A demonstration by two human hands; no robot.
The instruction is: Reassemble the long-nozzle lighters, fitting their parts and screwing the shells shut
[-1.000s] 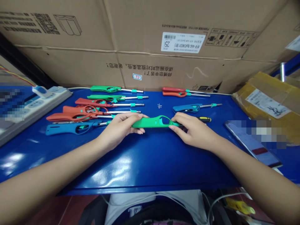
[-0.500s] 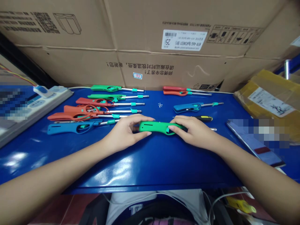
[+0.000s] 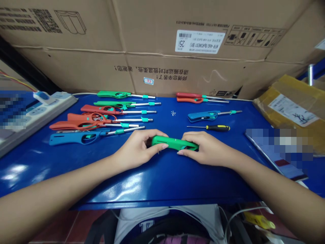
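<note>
A green long-nosed gas lighter [image 3: 169, 142] lies crosswise between my hands, over the front middle of the blue table. My left hand [image 3: 142, 145] is closed round its rear handle end, thumb along the near side. Around the trigger end my right hand [image 3: 200, 145] is wrapped, and its palm and fingers hide the metal tube. Left of them rest several other lighters, including a blue one [image 3: 73, 138], an orange-red one [image 3: 73, 124] and a green one [image 3: 111, 94]. A black-and-yellow screwdriver [image 3: 217, 127] lies just beyond my right hand.
Further right lie a blue lighter [image 3: 203, 116] and two red-orange ones [image 3: 190, 96]. A phone [image 3: 276, 157] and a taped carton [image 3: 281, 98] occupy the right side. At left is a power strip [image 3: 38, 117]. A large cardboard sheet [image 3: 152, 37] stands behind.
The green lighter has tilted, its trigger end now lower and its top edge turned more toward me. Both hands have come slightly nearer me, uncovering the screwdriver.
</note>
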